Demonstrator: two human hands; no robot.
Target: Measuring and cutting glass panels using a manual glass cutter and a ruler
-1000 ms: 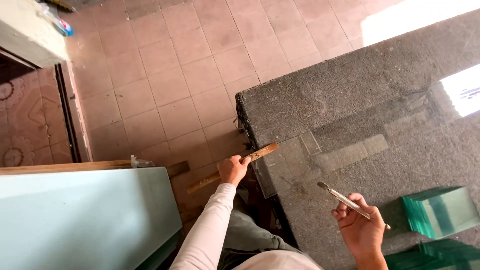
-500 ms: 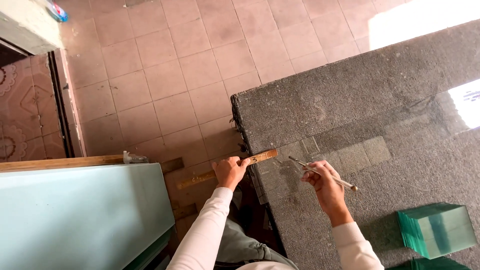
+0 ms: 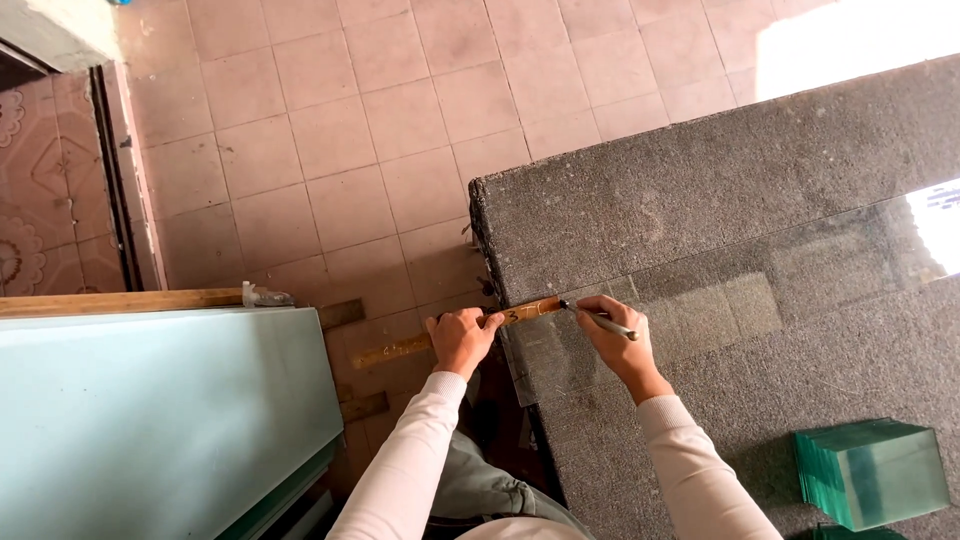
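Grey carpeted bench [image 3: 760, 170] at 3 o'clock carries the glass sheet [image 3: 700, 300]; your left hand [image 3: 462, 338] clamps the wooden ruler [image 3: 450, 335] as guide, right hand [image 3: 615, 338] pinching the glass cutter [image 3: 600, 320] against it.

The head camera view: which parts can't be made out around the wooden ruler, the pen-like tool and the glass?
- Wooden ruler: its markings are too small, and the left hand covers its middle.
- Thin metal pen-like tool: its tip at the ruler is too small to tell; the right hand hides part of the shaft.
- Clear glass sheet on the grey table: edges faint, glare at the right.
- Green stack of glass pieces: a second stack is cut off below.
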